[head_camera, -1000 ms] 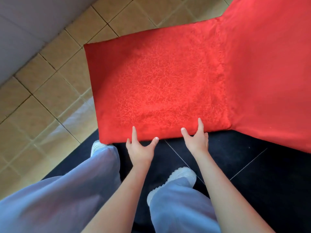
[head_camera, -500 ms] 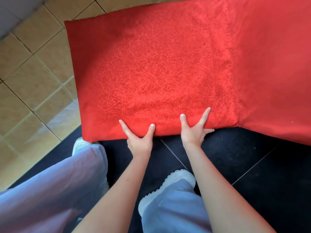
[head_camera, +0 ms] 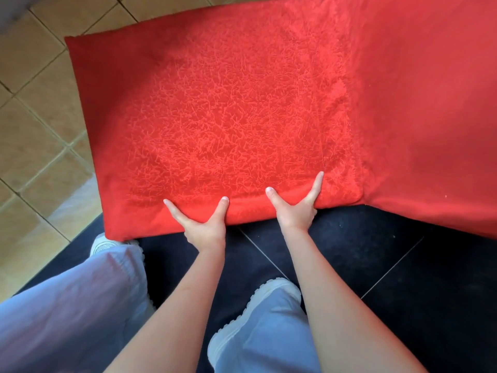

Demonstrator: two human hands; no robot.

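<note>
A large red cloth [head_camera: 228, 117] with a crinkled texture fills the upper part of the head view; a smoother stretch of it continues to the right [head_camera: 430, 130]. My left hand [head_camera: 204, 224] grips its near edge, with thumb and forefinger spread on top and the other fingers hidden under the fabric. My right hand [head_camera: 295, 208] holds the same edge a little to the right in the same way. The edge bulges up between the two hands.
Tan floor tiles [head_camera: 35, 130] lie to the left, dark tiles [head_camera: 376, 265] under and right of me. My legs in pale blue trousers [head_camera: 67, 319] and white shoes [head_camera: 269, 289] stand below the cloth's near edge.
The cloth now sits closer and larger in view. Both hands have spread thumb and forefinger wider over the near edge, which has rolled up into a bulge.
</note>
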